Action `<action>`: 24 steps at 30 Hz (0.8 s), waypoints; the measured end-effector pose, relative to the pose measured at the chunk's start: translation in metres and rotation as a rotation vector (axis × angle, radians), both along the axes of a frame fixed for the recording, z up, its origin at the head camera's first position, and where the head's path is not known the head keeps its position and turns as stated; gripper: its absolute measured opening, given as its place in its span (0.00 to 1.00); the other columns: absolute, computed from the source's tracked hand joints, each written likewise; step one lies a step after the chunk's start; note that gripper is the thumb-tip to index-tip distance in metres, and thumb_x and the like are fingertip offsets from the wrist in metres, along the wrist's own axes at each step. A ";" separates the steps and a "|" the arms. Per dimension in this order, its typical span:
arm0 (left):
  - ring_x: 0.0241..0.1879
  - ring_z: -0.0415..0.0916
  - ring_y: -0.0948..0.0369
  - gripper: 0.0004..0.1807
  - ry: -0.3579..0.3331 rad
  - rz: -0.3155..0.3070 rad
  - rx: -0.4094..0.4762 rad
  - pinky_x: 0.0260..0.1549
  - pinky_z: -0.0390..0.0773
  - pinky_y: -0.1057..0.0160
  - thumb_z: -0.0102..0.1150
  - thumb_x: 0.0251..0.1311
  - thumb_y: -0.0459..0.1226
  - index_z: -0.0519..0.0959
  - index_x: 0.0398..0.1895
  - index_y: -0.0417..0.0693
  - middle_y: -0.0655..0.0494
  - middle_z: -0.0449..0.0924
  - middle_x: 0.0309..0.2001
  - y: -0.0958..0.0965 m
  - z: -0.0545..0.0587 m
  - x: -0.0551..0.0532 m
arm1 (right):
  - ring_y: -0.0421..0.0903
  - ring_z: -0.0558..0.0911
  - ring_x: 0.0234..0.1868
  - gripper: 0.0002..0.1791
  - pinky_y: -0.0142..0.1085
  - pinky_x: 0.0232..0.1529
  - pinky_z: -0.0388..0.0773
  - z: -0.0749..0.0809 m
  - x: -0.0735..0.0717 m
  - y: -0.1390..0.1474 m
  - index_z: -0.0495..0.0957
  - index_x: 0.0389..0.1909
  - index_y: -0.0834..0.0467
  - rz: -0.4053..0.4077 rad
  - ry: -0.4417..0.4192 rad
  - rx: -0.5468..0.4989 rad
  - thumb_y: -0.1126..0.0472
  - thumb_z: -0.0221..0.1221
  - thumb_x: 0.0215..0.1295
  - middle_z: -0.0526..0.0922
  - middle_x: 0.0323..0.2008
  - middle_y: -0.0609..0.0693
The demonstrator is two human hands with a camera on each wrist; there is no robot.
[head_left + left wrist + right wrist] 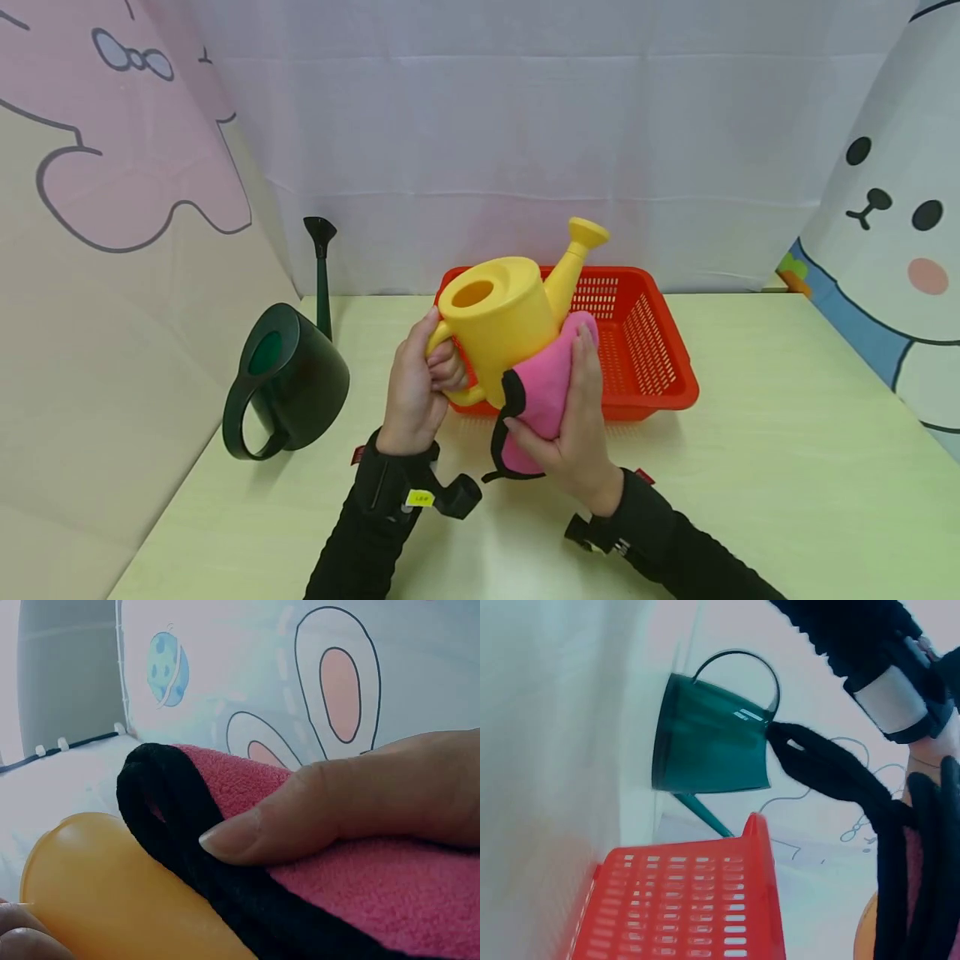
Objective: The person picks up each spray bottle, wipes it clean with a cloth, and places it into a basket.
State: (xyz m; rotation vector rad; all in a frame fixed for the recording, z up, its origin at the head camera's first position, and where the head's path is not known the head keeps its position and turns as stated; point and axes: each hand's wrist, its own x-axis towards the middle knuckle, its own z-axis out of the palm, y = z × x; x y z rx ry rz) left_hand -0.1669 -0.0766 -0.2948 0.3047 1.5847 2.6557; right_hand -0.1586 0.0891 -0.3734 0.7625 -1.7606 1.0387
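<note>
My left hand (420, 383) grips the handle of a yellow watering can (506, 317), held up off the table with its spout pointing up and right. A folded pink cloth with black edging (543, 392) is in my right hand (585, 417), the thumb on its near side. The cloth lies against the can's lower right side, below the spout. Up close in the left wrist view, the thumb presses the cloth (360, 885) beside the yellow can (112, 892). In the right wrist view the black edging (832, 769) hangs near the lens; the right fingers are hidden there.
Behind the can stands a red plastic basket (678, 375) with slotted walls. To the left is a dark green watering can (307, 400), its spout upright. The pale table (787, 467) meets a white curtain (465, 125) at the back.
</note>
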 end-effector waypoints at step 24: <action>0.07 0.51 0.68 0.27 0.016 -0.020 0.041 0.14 0.47 0.68 0.31 0.70 0.45 0.56 0.07 0.55 0.68 0.54 0.06 0.001 -0.002 -0.003 | 0.61 0.50 0.71 0.25 0.57 0.68 0.34 -0.016 0.008 -0.010 0.61 0.65 0.58 -0.445 0.429 0.471 0.56 0.46 0.68 0.56 0.68 0.61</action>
